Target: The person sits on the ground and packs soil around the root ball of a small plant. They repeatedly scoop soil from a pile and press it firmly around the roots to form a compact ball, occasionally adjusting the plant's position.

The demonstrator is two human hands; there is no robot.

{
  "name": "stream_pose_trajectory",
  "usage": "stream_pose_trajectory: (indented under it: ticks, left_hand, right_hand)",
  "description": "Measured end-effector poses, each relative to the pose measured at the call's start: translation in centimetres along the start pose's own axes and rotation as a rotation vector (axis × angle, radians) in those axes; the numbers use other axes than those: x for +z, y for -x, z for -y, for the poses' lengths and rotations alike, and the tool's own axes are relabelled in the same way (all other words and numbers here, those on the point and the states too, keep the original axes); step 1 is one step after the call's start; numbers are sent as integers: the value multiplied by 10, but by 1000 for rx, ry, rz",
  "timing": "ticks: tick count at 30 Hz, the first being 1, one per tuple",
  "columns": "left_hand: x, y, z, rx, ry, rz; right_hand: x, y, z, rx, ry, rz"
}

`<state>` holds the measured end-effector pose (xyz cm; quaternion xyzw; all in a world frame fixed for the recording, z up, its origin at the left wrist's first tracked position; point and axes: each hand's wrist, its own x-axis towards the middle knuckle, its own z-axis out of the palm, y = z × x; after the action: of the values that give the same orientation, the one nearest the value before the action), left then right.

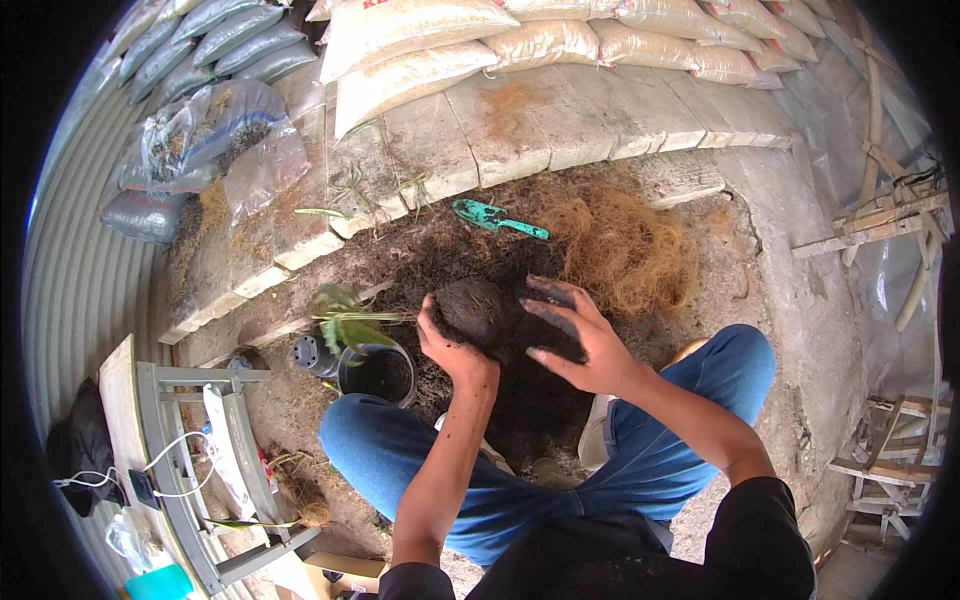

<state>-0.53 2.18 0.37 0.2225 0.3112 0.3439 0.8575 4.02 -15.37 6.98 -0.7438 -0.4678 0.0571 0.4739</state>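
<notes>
My left hand (454, 349) cups a round, dark ball of soil (472, 311) from its left and underside. Thin green stems and leaves (352, 322) of a plant stick out to the left from the ball. To the right of the ball, my right hand (577, 337) is spread with its fingers apart, their tips dark with soil, and holds nothing. Loose dark soil (540, 412) lies on the ground below both hands. A green hand trowel (499, 219) rests on the soil beyond them, beside a heap of brown coir fibre (626, 251).
At the left stand a dark pot with soil (377, 373) and a small black pot (315, 355). A grey stool (199, 465) with a white cable is at lower left. Concrete blocks (435, 161) run across the back, below stacked full sacks (547, 45). A cardboard box (349, 574) sits at bottom.
</notes>
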Motion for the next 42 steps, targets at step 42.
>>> stream_pose_trajectory:
  ticks: [42]
  left_hand:
    - [26, 14, -14, -511, -320, 462]
  right_hand:
    - [6, -1, -32, 885, -1165, -332]
